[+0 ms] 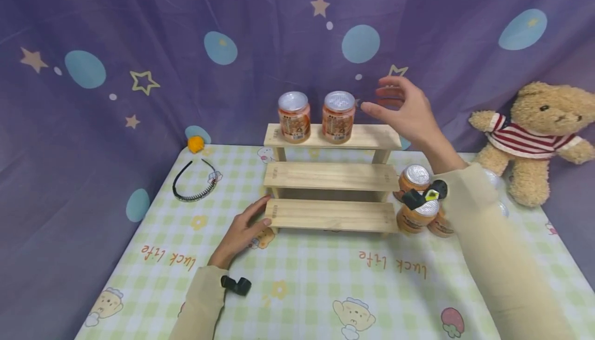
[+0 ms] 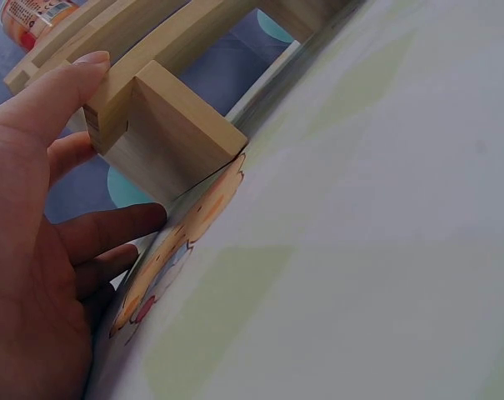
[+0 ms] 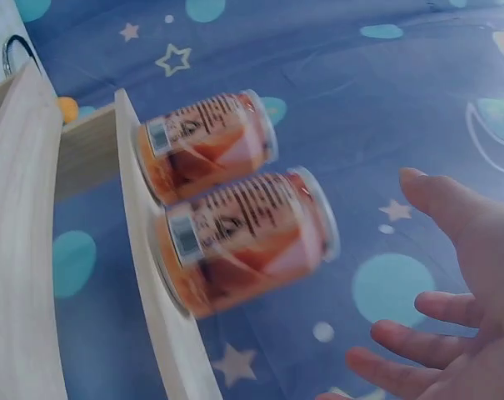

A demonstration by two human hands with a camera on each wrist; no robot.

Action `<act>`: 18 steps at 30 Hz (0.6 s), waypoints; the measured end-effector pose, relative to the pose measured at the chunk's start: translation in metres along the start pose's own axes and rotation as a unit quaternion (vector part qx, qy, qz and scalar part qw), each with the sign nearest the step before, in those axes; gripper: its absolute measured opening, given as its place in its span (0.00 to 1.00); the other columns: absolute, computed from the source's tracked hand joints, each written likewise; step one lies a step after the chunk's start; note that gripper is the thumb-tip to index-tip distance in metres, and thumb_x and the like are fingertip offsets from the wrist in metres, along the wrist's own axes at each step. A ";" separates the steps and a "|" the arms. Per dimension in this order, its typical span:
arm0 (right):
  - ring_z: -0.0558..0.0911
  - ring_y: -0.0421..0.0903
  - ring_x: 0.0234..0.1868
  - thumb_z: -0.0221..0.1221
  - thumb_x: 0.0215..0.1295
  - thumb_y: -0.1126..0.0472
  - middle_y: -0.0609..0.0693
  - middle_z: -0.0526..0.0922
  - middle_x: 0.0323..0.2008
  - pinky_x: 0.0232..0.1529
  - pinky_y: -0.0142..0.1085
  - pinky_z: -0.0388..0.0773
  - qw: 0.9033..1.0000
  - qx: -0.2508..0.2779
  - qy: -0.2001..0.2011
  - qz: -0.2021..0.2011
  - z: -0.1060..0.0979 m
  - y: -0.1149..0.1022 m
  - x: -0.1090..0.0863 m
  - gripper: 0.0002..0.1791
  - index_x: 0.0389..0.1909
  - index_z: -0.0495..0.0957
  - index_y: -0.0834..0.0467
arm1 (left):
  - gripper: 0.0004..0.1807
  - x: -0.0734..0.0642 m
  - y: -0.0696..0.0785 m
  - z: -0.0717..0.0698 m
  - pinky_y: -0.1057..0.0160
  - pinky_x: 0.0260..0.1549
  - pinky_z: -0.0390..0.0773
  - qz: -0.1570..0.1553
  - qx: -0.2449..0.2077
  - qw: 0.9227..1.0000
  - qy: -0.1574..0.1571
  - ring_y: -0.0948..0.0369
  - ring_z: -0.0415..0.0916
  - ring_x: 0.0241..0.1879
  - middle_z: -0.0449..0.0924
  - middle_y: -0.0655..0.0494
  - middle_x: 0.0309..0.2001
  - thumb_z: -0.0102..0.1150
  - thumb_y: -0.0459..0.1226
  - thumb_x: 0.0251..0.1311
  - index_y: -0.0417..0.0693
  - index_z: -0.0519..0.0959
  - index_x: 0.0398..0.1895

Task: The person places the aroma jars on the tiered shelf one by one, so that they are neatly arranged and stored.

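Two orange-labelled cans with silver lids stand upright on the top step of a three-step wooden rack (image 1: pixel 330 175): a left can (image 1: pixel 294 118) and a right can (image 1: pixel 339 119). My right hand (image 1: pixel 404 106) is raised just right of the right can, apart from it, with fingers spread and nothing held. The right wrist view shows the gap between that hand (image 3: pixel 451 308) and the nearer can (image 3: pixel 247 242). At the rack's lowest step, my left hand (image 1: pixel 241 232) grips the left end between thumb and index finger. In the left wrist view the thumb (image 2: pixel 81 79) lies against the board's corner.
Several more cans (image 1: pixel 416 221) cluster right of the rack, partly hidden by my right sleeve. A teddy bear (image 1: pixel 534 138) in a striped shirt sits at the far right. A black headband (image 1: pixel 192 195) and an orange ball-like thing (image 1: pixel 196 144) lie on the left.
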State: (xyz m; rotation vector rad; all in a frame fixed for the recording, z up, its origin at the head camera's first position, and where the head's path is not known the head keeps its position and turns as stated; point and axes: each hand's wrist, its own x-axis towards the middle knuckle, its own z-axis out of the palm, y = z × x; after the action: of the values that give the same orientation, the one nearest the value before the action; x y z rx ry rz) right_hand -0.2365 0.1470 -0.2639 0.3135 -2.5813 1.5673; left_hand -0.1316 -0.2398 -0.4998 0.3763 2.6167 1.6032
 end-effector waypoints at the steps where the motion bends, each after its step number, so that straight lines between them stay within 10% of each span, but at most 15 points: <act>1: 0.75 0.56 0.68 0.68 0.61 0.44 0.58 0.74 0.68 0.67 0.51 0.75 1.000 -0.004 0.002 0.000 -0.005 0.002 -0.003 0.41 0.72 0.64 0.50 | 0.32 0.000 0.000 0.000 0.43 0.77 0.53 -0.001 0.001 1.000 0.001 0.50 0.57 0.78 0.63 0.53 0.77 0.60 0.42 0.69 0.59 0.65 0.75; 10: 0.80 0.44 0.62 0.69 0.62 0.51 0.43 0.78 0.58 0.49 0.19 0.78 0.999 -0.014 0.045 -0.011 -0.040 0.028 -0.032 0.36 0.70 0.67 0.48 | 0.31 0.000 -0.001 -0.001 0.42 0.77 0.53 -0.001 0.003 1.000 0.005 0.49 0.57 0.78 0.64 0.53 0.76 0.60 0.41 0.69 0.59 0.65 0.75; 18: 0.77 0.22 0.49 0.70 0.62 0.58 0.28 0.78 0.49 0.48 0.11 0.71 0.993 -0.045 0.102 -0.023 -0.075 0.062 -0.070 0.32 0.66 0.71 0.48 | 0.31 0.000 0.000 0.001 0.42 0.77 0.53 -0.001 0.001 1.000 0.001 0.48 0.56 0.78 0.62 0.52 0.77 0.59 0.41 0.70 0.59 0.65 0.75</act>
State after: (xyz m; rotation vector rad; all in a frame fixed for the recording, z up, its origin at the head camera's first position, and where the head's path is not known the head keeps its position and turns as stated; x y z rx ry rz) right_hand -0.1839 0.2493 -0.2964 0.1926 -2.4594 1.3838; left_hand -0.1315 -0.2392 -0.5000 0.3729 2.6197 1.6025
